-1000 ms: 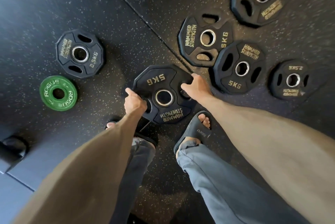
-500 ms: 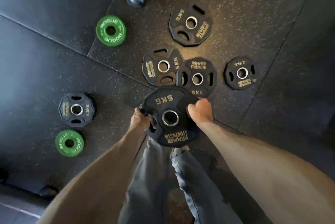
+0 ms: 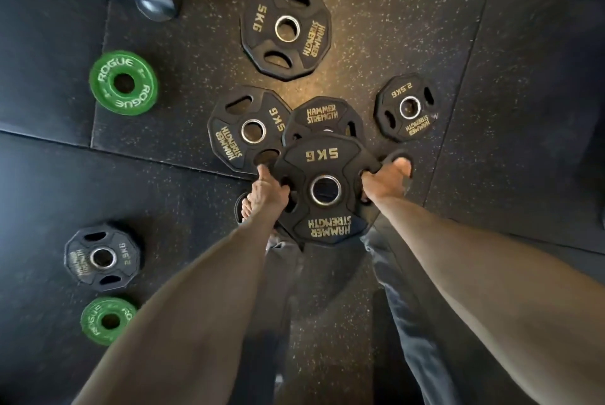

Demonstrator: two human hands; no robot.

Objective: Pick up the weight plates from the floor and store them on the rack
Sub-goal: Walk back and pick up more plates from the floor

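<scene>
Head cam, looking straight down: the held 5KG plate [image 3: 320, 159] sits flat over the feet, left hand [image 3: 266, 190] and right hand [image 3: 388, 180] each curled through a grip slot on opposite sides. Around it on the rubber floor [image 3: 409, 11] lie other black plates [image 3: 248, 149] and two green Rogue plates [image 3: 123, 103].

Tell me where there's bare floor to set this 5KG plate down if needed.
Bare floor lies right of the right-hand 2.5KG plate, and a wide strip of mat runs between the upper green plate and the left 2.5KG plate. Just ahead of the held 5KG plate it is crowded: three more 5KG plates sit close together.
</scene>
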